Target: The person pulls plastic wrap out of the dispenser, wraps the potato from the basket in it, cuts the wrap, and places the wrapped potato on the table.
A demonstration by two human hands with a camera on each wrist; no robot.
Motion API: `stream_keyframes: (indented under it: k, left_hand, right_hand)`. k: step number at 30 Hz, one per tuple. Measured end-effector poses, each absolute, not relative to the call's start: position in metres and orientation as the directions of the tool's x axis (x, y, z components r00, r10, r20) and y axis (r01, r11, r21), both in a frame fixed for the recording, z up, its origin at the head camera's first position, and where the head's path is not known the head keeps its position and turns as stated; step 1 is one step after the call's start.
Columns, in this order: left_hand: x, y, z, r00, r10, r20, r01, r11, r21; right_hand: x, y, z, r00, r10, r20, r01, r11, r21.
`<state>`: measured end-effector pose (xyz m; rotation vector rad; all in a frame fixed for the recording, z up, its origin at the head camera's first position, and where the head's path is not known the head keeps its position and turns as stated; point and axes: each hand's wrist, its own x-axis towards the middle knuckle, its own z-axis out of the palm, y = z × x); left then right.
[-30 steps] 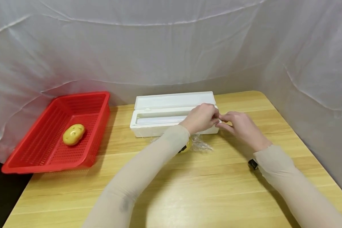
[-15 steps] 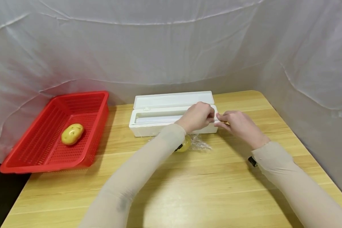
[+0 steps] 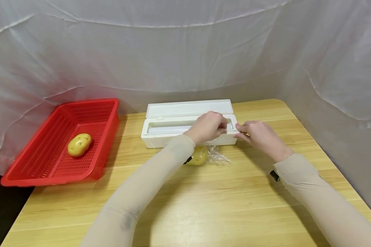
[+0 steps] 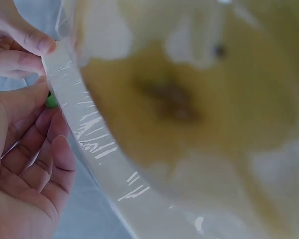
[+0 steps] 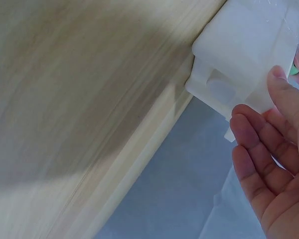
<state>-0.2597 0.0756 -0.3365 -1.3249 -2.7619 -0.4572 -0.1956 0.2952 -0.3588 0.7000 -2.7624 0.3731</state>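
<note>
A long white plastic wrap box (image 3: 170,141) lies lid-up, its white roll (image 3: 168,129) showing inside. My left hand (image 3: 208,126) bends over its front rim; in the left wrist view that hand's thumb and fingers pinch a small green slide cutter (image 4: 51,101) on the edge. At the right end of the box, my right hand (image 3: 261,139) grips the corner between thumb and fingers (image 5: 249,132). Clear film stretches down the box front. Below it, a yellow potato (image 3: 199,156) sits under crumpled film (image 3: 216,156), partly hidden by the left sleeve.
At the left of the wooden table (image 3: 222,206) stands a red basket (image 3: 106,147) with one potato (image 3: 79,144) in it. A pale cloth (image 3: 185,58) hangs behind and at the right. The raised box lid (image 3: 188,109) leans toward the back.
My left hand has slid left along the box's front rim, away from the right hand, baring more of the potato. The right hand keeps its grip on the box end.
</note>
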Motion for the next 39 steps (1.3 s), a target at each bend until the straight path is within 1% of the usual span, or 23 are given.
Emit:
stream_keyframes:
  k: [8, 15, 28, 31, 35, 37, 39]
  left_hand:
    - [-0.262, 0.070, -0.336, -0.650, 0.744, 0.154, 0.750, 0.595, 0.290]
    - [-0.262, 0.065, -0.336, -0.654, 0.740, 0.158, 0.749, 0.606, 0.268]
    - [-0.264, 0.060, -0.341, -0.650, 0.742, 0.162, 0.754, 0.603, 0.261]
    - [-0.263, 0.060, -0.341, -0.644, 0.746, 0.171, 0.760, 0.598, 0.254]
    - [-0.262, 0.061, -0.340, -0.635, 0.752, 0.177, 0.768, 0.590, 0.249]
    - [-0.261, 0.061, -0.338, -0.634, 0.753, 0.179, 0.769, 0.588, 0.251]
    - [-0.261, 0.062, -0.337, -0.636, 0.751, 0.179, 0.767, 0.589, 0.252]
  right_hand:
    - [-0.198, 0.292, -0.356, -0.856, -0.429, 0.287, -0.484, 0.861, -0.157]
    - [-0.202, 0.288, -0.357, -0.858, -0.443, 0.260, -0.481, 0.870, -0.104]
    - [-0.201, 0.285, -0.357, -0.877, -0.420, 0.231, -0.450, 0.889, -0.091]
    - [-0.199, 0.283, -0.356, -0.876, -0.416, 0.245, -0.442, 0.895, -0.060]
    - [-0.193, 0.280, -0.354, -0.853, -0.426, 0.300, -0.449, 0.894, -0.006]
    - [-0.192, 0.279, -0.352, -0.841, -0.434, 0.322, -0.461, 0.887, -0.007]
    - [-0.192, 0.278, -0.349, -0.835, -0.442, 0.328, -0.479, 0.877, -0.038]
